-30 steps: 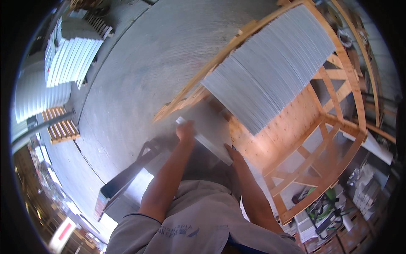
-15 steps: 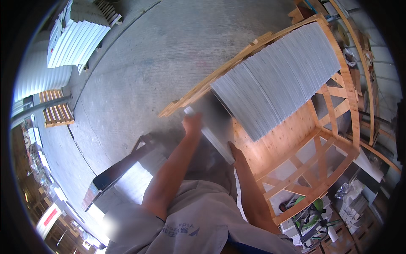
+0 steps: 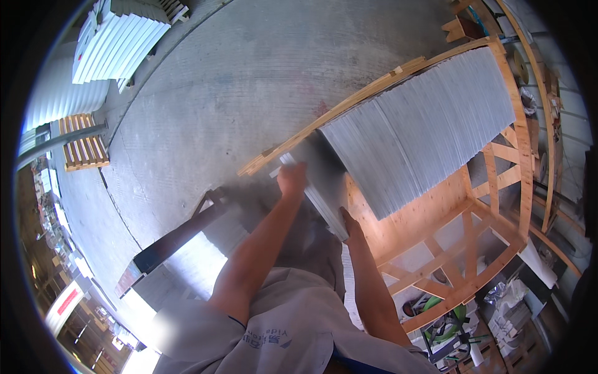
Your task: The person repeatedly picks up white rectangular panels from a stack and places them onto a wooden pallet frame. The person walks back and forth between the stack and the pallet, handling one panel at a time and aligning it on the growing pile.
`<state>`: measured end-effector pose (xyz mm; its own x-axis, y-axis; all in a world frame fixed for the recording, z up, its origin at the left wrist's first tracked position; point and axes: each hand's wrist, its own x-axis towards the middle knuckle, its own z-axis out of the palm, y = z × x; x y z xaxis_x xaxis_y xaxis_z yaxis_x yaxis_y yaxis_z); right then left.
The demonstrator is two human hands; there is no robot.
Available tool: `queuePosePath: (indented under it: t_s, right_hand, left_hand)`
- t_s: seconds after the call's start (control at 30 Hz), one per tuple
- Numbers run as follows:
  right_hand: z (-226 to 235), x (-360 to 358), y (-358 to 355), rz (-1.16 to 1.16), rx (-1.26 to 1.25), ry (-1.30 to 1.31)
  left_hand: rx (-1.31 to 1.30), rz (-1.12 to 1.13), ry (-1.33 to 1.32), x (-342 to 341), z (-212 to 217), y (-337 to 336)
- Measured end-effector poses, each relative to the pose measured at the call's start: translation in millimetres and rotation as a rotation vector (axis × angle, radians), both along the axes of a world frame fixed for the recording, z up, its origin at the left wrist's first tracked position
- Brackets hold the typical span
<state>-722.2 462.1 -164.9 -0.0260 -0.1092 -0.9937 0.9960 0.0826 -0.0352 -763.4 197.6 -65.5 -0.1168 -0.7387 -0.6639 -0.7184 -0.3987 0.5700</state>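
My left hand and my right hand grip opposite ends of a few thin grey panels, held together with their narrow edges facing up. Fingers of both hands are wrapped around the ends and partly hidden. A dark, smooth face shows between the held panels and a long row of grey panels. That row stands on edge, tightly packed, inside a wooden crate. The held panels are at the crate's near left end, apart from the row. Whether their lower edges touch the crate floor is hidden.
To my left stands a dark-edged bench or cart with shiny panels on it. Wooden rails edge the crate's far side. White stacked panels and a pallet are far left. Green-and-black equipment sits lower right.
Both hands have brought the held panels slightly closer to the packed row. My grip stays the same. The whole view has shifted a little, with the crate now further right and lower.
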Motion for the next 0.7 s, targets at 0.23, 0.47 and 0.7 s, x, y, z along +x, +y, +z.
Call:
queuePosePath:
  t_s: [0.23, 0.47, 0.7]
  right_hand:
    - [30.4, 2.0, 6.7, 0.128, -0.268, 0.494]
    - [60.3, 31.8, 46.1, -0.317, -0.051, 0.007]
    - [66.3, 113.2, 105.0, -0.316, 0.107, 0.054]
  left_hand:
    - [0.077, 0.066, 0.176, -8.6, 10.0, 10.2]
    - [0.324, 0.213, 0.595, -40.8, 2.1, 43.0]
    - [0.017, -0.018, 0.469, -60.8, -10.0, 82.3]
